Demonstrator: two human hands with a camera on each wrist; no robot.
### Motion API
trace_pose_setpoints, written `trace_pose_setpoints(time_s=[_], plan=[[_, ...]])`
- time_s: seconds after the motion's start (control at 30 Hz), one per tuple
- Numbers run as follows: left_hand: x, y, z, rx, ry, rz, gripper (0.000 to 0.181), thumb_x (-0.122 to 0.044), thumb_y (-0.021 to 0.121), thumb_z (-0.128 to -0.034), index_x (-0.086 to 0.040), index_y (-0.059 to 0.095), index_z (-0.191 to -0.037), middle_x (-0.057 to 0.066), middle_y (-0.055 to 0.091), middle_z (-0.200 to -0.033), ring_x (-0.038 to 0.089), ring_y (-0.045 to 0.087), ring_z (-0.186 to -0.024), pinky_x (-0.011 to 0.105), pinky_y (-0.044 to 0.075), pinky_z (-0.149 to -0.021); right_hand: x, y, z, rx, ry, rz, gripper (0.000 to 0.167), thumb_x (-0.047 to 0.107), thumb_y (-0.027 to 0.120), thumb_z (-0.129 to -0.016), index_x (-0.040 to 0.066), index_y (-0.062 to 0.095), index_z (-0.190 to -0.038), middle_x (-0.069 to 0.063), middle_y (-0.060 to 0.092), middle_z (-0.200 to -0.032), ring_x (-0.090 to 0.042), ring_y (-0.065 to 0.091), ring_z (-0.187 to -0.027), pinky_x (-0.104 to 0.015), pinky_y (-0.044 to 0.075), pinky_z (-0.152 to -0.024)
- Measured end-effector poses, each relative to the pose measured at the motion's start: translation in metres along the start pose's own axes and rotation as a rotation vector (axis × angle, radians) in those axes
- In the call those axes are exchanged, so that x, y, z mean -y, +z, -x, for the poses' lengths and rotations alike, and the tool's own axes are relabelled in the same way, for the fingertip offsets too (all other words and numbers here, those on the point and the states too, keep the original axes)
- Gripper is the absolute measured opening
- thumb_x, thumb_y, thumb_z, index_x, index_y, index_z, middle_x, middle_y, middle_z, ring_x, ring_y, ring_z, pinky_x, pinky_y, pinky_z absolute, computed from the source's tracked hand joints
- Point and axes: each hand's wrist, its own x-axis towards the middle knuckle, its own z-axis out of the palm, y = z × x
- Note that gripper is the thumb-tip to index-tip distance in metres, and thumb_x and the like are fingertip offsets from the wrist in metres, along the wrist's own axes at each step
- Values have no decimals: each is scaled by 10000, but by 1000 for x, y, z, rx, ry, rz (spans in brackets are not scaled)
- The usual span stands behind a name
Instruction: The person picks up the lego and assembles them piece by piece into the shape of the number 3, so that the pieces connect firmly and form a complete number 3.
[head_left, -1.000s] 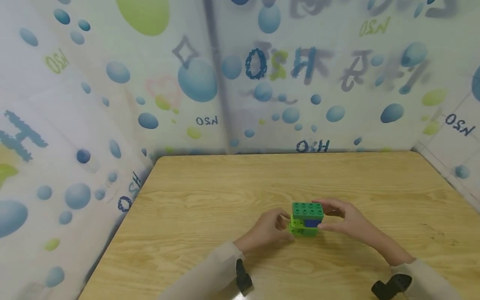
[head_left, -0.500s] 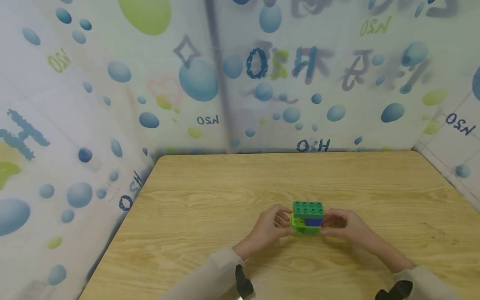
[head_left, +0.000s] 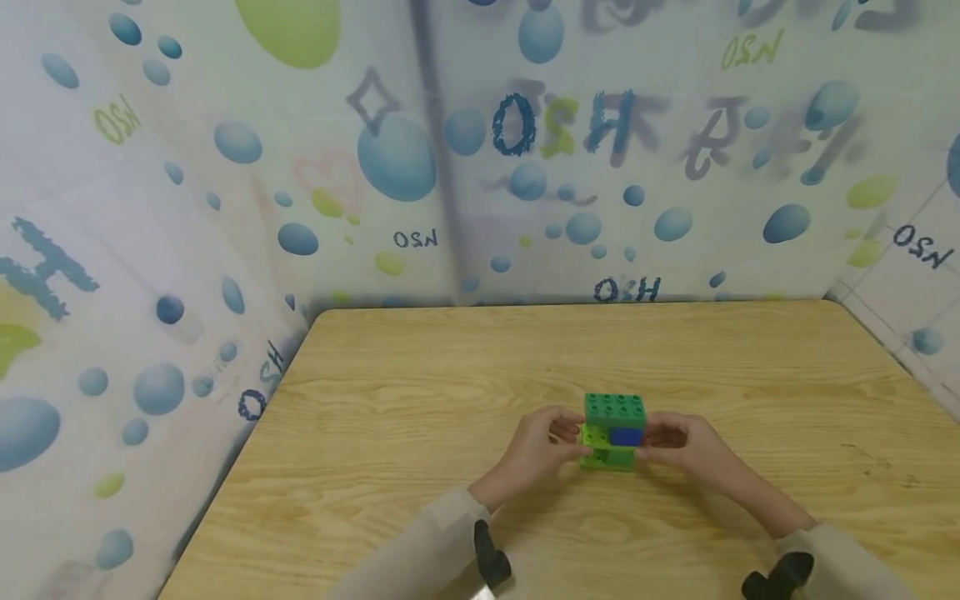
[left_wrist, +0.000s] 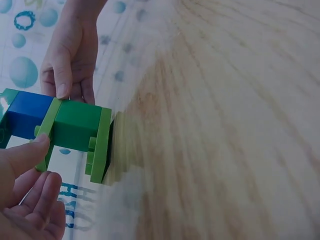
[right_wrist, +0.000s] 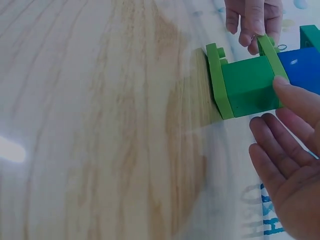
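A stack of toy building bricks (head_left: 607, 458) stands between the hands, right of centre in the head view. From the bottom up it has a light green plate (left_wrist: 101, 150), a green brick (right_wrist: 250, 85), a second light green plate (head_left: 596, 437), a blue brick (left_wrist: 30, 114) and a dark green studded top (head_left: 615, 408). My left hand (head_left: 536, 446) pinches the second light green plate at its left end. On the right side, my right hand (head_left: 686, 442) holds that plate's other end, thumb on its edge; its farther fingertips are partly hidden behind the bricks.
The bricks are over a wooden table (head_left: 420, 358), whose rounded far edge meets a white wall covering (head_left: 480, 208) printed with blue and green drops. Black straps with small devices sit on the left wrist (head_left: 491, 557) and right wrist (head_left: 780, 575).
My right hand's fingers have come down from the upper part of the stack to its middle. The left hand has closed onto the plate. The stack's top sits slightly higher in view.
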Motion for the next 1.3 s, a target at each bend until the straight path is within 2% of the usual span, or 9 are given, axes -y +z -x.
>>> trace_pose_setpoints(time_s=[0.23,0.43,0.8,1.03,1.3], plan=[[2,-6,-6,23,-20,-7,350,-203,731,-786,-82,627,-1097,-37,639,-996,58,585,-848,218,454,-756,1,1,-5,-14,39,-33,428,176,696,-822,-90,572,-1134,-195,626,-1050,-162,623,-908,-259,496,-747],[2,-10,-12,48,-28,-40,333,-217,724,-790,-81,647,-1084,-46,660,-975,18,590,-815,231,450,-770,2,1,-8,-28,70,-29,447,195,692,-827,-100,573,-1140,-214,614,-1077,-193,626,-912,-281,505,-738],[4,-15,-22,82,-66,13,348,-206,713,-804,-27,646,-1094,2,671,-926,87,619,-813,224,484,-710,3,2,-15,-101,102,-26,452,224,698,-823,-87,593,-1134,-188,639,-1040,-128,637,-869,-270,502,-736],[6,-16,-26,69,-86,28,347,-229,707,-813,-26,652,-1089,21,669,-948,89,617,-827,222,484,-708,0,3,-20,-133,119,-17,466,244,694,-826,-78,590,-1146,-193,629,-1070,-128,636,-871,-280,507,-727],[8,-16,-30,35,-121,10,330,-262,714,-802,-73,675,-1071,5,668,-1006,82,604,-881,227,474,-743,3,4,-24,-151,153,-11,492,276,704,-815,-65,593,-1152,-160,657,-1006,-178,635,-865,-285,506,-717]])
